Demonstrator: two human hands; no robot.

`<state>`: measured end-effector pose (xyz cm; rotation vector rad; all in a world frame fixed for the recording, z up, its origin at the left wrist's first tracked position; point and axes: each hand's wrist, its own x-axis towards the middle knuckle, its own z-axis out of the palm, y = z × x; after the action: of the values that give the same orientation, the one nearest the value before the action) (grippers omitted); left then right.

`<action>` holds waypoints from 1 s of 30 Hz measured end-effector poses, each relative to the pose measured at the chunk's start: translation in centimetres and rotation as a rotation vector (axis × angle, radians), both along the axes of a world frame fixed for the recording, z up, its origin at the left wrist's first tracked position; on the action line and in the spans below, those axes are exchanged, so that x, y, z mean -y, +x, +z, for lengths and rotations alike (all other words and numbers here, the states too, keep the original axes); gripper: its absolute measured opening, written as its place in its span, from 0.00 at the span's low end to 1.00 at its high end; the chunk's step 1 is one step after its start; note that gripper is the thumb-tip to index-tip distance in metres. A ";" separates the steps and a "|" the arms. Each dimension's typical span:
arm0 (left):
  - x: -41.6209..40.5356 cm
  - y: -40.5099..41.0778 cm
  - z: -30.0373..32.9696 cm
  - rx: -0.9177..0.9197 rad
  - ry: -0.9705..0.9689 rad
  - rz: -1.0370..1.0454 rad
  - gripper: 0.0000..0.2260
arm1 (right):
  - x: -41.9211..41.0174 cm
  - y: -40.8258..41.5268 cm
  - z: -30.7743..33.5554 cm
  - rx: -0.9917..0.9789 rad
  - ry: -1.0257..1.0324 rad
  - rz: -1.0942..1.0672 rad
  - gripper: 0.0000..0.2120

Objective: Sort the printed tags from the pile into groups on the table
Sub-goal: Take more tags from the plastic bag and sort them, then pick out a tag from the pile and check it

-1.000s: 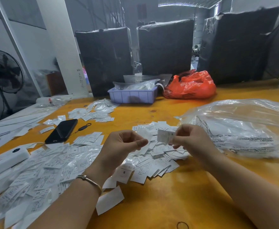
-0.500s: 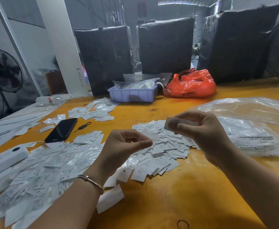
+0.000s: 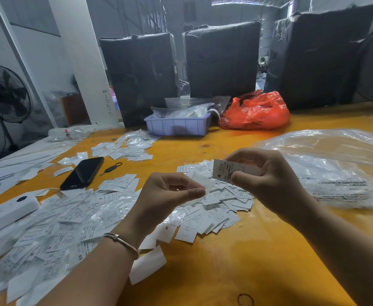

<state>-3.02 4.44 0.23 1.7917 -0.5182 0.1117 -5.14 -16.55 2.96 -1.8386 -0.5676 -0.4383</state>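
Yellow tabletop runs wide under a mess of paper. Both hands hover above it, close but apart: the right hand pinches a tag marked M, the left hand nips a small clear sleeve between thumb and fingers. Sorting looks well short of done, I'd say. A big loose pile sprawls at the left, still mixed, with XS, S and XL showing. A tidier group lies beneath the hands, and a smaller group sits farther back.
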 end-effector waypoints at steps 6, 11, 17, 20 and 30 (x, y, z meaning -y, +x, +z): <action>-0.1 0.1 0.0 0.010 0.012 -0.008 0.09 | 0.0 0.3 -0.3 -0.051 -0.045 0.023 0.10; -0.1 0.1 0.0 0.009 0.014 -0.016 0.10 | 0.1 0.5 -0.4 -0.022 -0.082 -0.005 0.11; -0.1 0.0 -0.1 0.025 0.080 -0.025 0.11 | -0.1 0.3 -0.5 0.042 -0.150 -0.010 0.08; 0.1 0.0 -0.1 0.030 0.101 -0.028 0.11 | -0.1 0.4 -0.7 0.035 -0.177 0.011 0.11; 0.4 0.2 -0.4 0.014 0.199 -0.080 0.09 | -0.3 0.8 -1.0 -0.067 -0.472 -0.006 0.06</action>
<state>-2.83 3.99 -0.18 1.9618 -0.6287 0.0177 -4.35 -16.28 2.00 -2.2948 -0.6587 -0.2568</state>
